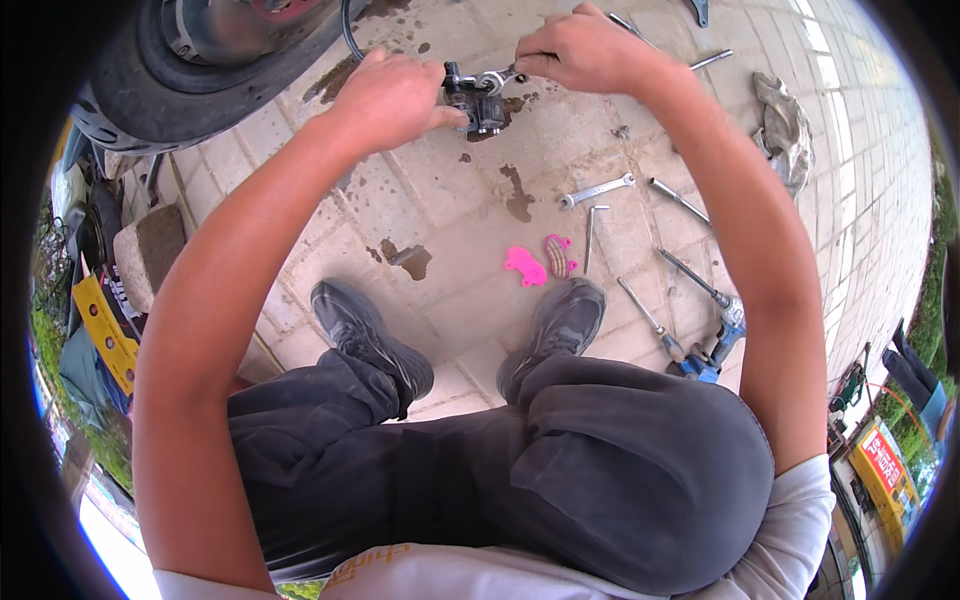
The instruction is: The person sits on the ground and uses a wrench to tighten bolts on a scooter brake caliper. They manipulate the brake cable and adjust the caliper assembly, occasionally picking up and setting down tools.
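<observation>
My left hand (394, 97) grips a black brake caliper (484, 106), its thumb along the lower side, above the stained paving. A black hose (348, 28) runs down to behind that hand. In my right hand (589, 52) is a chrome wrench (499, 79), held by its shaft, with the ring end at the caliper's upper side. Whether the ring sits fully on a bolt cannot be made out. Below, near my right shoe, two brake pads lie on the ground: one with its pink back up (526, 266), the other showing its friction face (559, 256).
A wheel with a tyre (225, 112) stands at upper left, above a stone block (150, 255). Rightward lie a combination wrench (598, 191), hex key (590, 241), metal rod (679, 201), screwdriver (651, 319), blue power tool (724, 330) and dirty rag (784, 131). A person (922, 382) is at far right.
</observation>
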The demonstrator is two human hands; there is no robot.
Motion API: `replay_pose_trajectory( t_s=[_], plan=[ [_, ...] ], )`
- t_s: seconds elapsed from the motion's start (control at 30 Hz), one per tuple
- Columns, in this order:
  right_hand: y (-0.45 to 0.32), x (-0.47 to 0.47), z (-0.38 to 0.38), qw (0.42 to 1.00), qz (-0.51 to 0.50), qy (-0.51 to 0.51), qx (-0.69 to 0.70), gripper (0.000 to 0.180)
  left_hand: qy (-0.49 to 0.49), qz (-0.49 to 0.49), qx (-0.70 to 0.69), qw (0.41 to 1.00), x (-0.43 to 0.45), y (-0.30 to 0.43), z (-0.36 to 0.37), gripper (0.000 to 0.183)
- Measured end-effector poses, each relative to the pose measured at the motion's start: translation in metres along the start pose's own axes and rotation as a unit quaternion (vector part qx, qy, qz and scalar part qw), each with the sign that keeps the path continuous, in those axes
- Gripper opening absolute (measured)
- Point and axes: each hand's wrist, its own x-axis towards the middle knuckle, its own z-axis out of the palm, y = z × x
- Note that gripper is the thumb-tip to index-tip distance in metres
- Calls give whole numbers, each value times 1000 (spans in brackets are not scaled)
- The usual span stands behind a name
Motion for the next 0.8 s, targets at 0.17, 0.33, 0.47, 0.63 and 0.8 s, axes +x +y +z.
replay_pose_trajectory(
  t_s=[0.17,0.33,0.47,0.63,0.8],
  plan=[
    [0,41,-40,991,-38,-120,-44,26,0,4,-6,1000,0,2,-1,51],
    [11,31,-19,985,78,-124,90,36,5,2,-7,1000,0,1,1,51],
    [-35,-17,24,923,271,-49,269,49,-29,-23,-5,999,-3,1,0,51],
    [-150,-9,64,509,470,153,705,38,0,-15,4,1000,-2,7,0,51],
    [-165,-3,65,430,416,196,777,31,-9,-12,17,1000,-1,7,-3,51]
  ],
)
